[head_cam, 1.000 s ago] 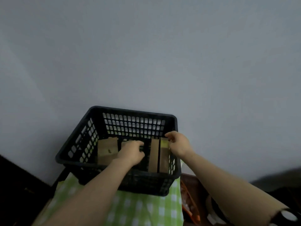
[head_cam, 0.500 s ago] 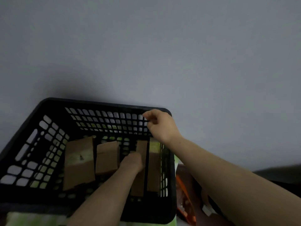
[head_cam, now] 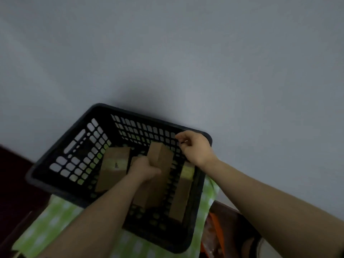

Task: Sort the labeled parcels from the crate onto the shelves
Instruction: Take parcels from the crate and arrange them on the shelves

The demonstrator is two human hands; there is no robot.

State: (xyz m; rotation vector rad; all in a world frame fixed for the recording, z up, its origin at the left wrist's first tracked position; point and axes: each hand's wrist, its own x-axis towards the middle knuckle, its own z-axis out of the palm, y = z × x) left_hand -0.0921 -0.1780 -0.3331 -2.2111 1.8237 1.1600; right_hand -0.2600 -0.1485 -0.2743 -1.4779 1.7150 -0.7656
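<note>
A black perforated plastic crate point(head_cam: 78, 146) stands on a green checked cloth point(head_cam: 55, 220). Inside it, my left hand point(head_cam: 144, 169) grips a brown cardboard parcel point(head_cam: 160, 157) and holds it tilted, its far end raised above the crate floor. A wider parcel point(head_cam: 113, 168) with a small dark mark lies to its left. A narrow parcel point(head_cam: 183, 190) with a yellowish label leans by the right wall. My right hand point(head_cam: 193, 148) has its fingers curled over the crate's far right rim.
A plain grey wall point(head_cam: 186, 62) rises right behind the crate. Dark furniture point(head_cam: 13, 174) sits at the left. Orange and dark items point(head_cam: 219, 235) lie low at the right, beside the cloth's edge. No shelves are in view.
My left hand has closed round the middle parcel and lifted its far end. My right hand moved from the parcels to the crate's far right rim. The view has shifted.
</note>
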